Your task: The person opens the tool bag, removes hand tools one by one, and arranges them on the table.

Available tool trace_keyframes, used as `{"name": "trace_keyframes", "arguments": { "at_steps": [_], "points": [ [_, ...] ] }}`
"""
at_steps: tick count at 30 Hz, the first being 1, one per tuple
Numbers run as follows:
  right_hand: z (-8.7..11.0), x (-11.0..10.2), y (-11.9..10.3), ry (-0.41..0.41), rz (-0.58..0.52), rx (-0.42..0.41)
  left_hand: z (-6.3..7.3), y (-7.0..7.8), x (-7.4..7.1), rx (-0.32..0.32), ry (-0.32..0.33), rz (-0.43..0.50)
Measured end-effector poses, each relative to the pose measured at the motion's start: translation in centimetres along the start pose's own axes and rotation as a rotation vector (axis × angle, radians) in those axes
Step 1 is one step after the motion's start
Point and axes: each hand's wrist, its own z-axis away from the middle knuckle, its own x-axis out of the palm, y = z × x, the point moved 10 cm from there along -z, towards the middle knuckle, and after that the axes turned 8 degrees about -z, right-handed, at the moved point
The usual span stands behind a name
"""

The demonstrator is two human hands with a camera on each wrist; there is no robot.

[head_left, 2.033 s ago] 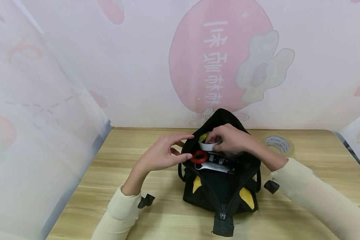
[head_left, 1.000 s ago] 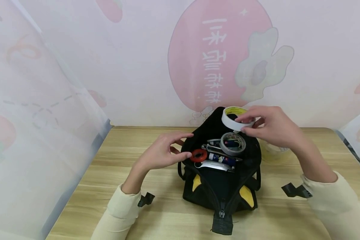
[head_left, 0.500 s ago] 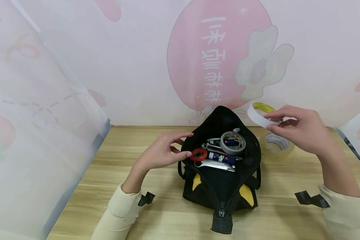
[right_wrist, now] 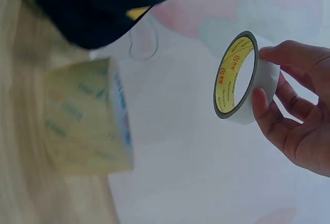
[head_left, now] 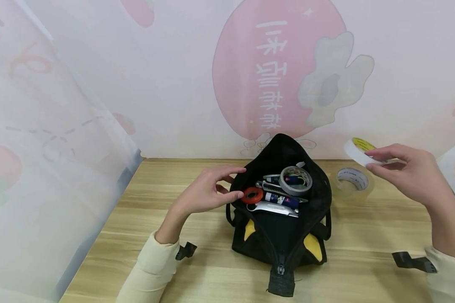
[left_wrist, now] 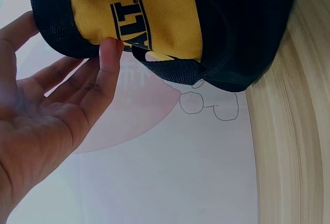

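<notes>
My right hand [head_left: 409, 172] pinches a white roll of tape [right_wrist: 242, 80] between thumb and fingers, up in the air at the right. Its inner core is yellow with red print. Below it on the table stands a wide roll of clear packing tape [head_left: 354, 183]. My left hand [head_left: 210, 191] touches the left rim of an open black and yellow tool bag [head_left: 280, 252], fingers spread. Inside the bag lie a grey tape roll [head_left: 295, 181], a red ring-shaped roll [head_left: 252, 195], a dark blue tube [head_left: 281, 199] and a silver wrench [head_left: 272, 208].
A light wooden table [head_left: 167, 269] carries the bag, with its zipper end toward me. Behind the table hangs a pale printed curtain [head_left: 174, 84]. More slim tools lie inside the bag, partly under the grey tape roll.
My right hand has lifted the white tape roll out of the bag and carried it right, past the packing tape. The grey roll came into view. My left hand has stayed at the rim.
</notes>
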Motion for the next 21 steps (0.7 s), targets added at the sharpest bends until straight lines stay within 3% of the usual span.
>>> {"name": "trace_keyframes", "arguments": {
  "at_steps": [11,21],
  "points": [
    [0.9,-2.2,5.3,0.035,0.074,0.047,-0.1,0.0,0.1,0.014,-0.002,-0.001],
    [0.7,-2.7,9.2,0.02,0.159,0.104,0.0,-0.1,0.1,0.004,-0.005,-0.008]
  ]
}}
